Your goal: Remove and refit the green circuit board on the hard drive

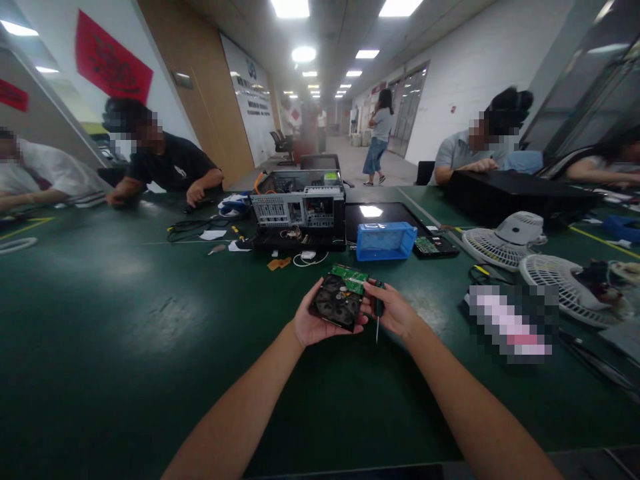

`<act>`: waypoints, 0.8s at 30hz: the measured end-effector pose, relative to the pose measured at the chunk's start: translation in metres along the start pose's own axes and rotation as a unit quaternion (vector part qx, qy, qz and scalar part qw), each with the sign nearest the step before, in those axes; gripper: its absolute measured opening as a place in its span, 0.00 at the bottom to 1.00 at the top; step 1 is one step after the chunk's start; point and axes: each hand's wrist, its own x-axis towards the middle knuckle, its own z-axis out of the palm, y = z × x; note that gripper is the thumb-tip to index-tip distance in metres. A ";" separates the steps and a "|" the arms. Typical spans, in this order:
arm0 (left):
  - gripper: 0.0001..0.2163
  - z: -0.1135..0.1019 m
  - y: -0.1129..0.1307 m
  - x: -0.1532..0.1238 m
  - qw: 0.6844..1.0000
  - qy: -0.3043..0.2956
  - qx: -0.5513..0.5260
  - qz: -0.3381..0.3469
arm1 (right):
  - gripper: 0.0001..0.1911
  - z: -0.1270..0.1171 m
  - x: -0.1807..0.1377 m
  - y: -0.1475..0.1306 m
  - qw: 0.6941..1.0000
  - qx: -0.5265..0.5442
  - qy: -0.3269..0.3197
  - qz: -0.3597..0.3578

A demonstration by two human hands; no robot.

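Note:
A hard drive (336, 300), black with a green circuit board (350, 277) along its far side, rests in my left hand (307, 323). The fingers wrap under and around it above the green table. My right hand (397, 310) is closed around a screwdriver (379, 307) with a dark handle; its thin shaft points down toward me. The right fingertips are by the board's right edge; whether they press on it I cannot tell. Beyond the hands stands an opened computer case (300, 207), with a blue plastic bin (385, 241) to its right.
Another hard drive (436, 245) lies right of the bin. White fan parts (505, 240) and a pixelated object (510, 327) are at the right. Cables (195, 229) and paper scraps (213, 235) lie left of the case. Several people sit around the table; one stands farther back.

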 end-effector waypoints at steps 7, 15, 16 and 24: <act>0.41 0.009 -0.002 -0.007 0.998 0.033 -0.003 0.043 | 0.10 0.002 0.001 0.004 0.999 0.002 -0.050 0.009; 0.39 -0.003 0.013 -0.027 0.992 -0.021 -0.102 0.067 | 0.14 -0.015 0.010 -0.004 0.999 -0.007 0.029 -0.044; 0.40 -0.008 0.018 -0.036 0.991 -0.013 -0.108 0.081 | 0.13 -0.020 0.012 -0.006 0.997 -0.003 0.055 -0.057; 0.29 -0.062 0.087 -0.176 0.945 0.288 -0.016 0.155 | 0.03 -0.048 0.029 -0.015 0.978 0.064 0.177 -0.085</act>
